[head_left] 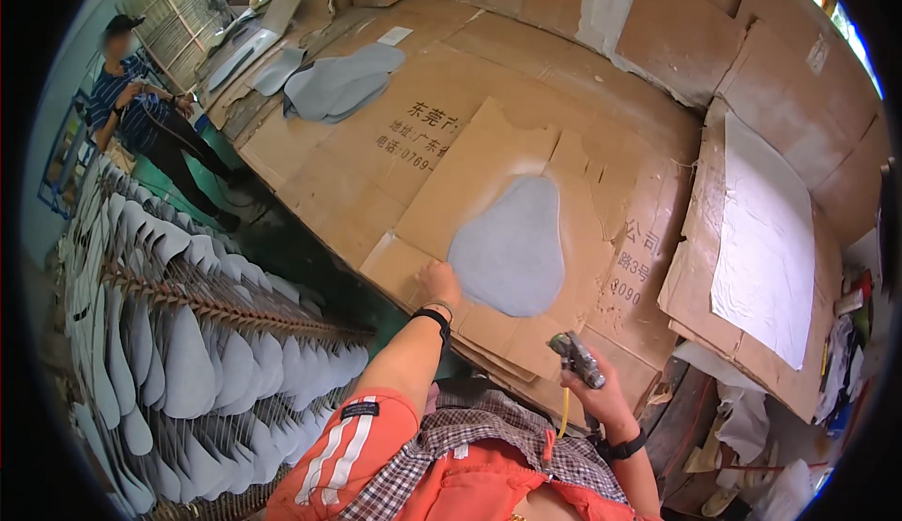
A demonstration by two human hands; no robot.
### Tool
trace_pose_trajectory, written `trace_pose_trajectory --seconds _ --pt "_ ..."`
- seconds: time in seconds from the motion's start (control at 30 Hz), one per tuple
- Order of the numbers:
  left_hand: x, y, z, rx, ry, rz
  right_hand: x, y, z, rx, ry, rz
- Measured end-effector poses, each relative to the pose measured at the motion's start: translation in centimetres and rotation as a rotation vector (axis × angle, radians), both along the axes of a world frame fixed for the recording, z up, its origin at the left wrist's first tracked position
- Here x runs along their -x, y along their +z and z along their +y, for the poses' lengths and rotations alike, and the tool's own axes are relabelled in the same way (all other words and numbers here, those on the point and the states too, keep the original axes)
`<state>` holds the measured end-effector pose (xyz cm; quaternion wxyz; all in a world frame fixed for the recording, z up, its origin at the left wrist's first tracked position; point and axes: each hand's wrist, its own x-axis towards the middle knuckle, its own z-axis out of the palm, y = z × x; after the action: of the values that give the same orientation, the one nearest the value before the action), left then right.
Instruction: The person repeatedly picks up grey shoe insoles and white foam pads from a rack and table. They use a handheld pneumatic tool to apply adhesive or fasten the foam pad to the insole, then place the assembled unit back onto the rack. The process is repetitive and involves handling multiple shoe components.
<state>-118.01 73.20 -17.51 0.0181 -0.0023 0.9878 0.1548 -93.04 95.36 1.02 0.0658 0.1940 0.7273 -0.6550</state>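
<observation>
The left hand point(438, 285) rests with its fingers curled down on the cardboard-covered counter point(319, 173), touching the near left edge of a grey pear-shaped foam piece point(512, 244); it grips nothing that can be seen. The foam piece lies flat just beyond and to the right of this hand, its narrow end pointing away from the person. The right hand point(597, 391), nearer the body and to the right of the left one, is closed around the handle of a metal spray gun point(575, 358), whose head points up and left toward the foam piece without touching it. A yellow hose point(563, 412) hangs down from the gun beside the wrist.

Farther beyond the left hand, at the far left part of the counter, lies a stack of similar grey pieces point(338, 81). To the left of the left hand, below the counter edge, a rack point(188, 352) holds rows of pale foam shapes. Well beyond the rack another person point(150, 117) stands. Right of the right hand, a white sheet point(766, 239) lies on cardboard.
</observation>
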Motion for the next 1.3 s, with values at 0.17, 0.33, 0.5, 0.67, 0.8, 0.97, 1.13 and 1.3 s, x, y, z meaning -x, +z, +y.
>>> trace_pose_trajectory --seconds 0.17,0.33,0.5,0.67,0.8,0.97,1.13,1.3 --pt "-0.5 -0.7 0.6 -0.078 0.117 0.092 2.4 -0.4 -1.2 -0.062 0.136 0.014" --pt "-0.5 1.8 0.5 -0.058 0.006 -0.081 2.6 -0.9 -1.6 -0.111 0.162 -0.034" --pt "2.4 3.9 1.7 -0.921 0.099 -0.402 1.9 -1.8 -1.0 -0.029 0.082 -0.026" --pt "5.8 15.2 5.5 -1.860 0.060 -0.785 4.9 -2.9 0.9 0.006 0.125 0.026" --pt "6.6 16.1 7.4 -1.907 -0.010 -0.902 11.5 -4.9 -0.1 0.150 0.222 0.007" --pt "7.0 13.0 9.0 -1.802 -0.474 -0.639 17.6 -12.2 -1.0 0.377 0.149 -0.010" --pt "7.0 22.9 9.4 -2.303 0.067 -0.788 18.1 -16.5 4.7 0.639 -0.035 -0.241" --pt "6.1 32.6 2.2 -2.429 -0.103 -0.451 18.5 -15.2 3.3 0.609 -0.011 -0.227"
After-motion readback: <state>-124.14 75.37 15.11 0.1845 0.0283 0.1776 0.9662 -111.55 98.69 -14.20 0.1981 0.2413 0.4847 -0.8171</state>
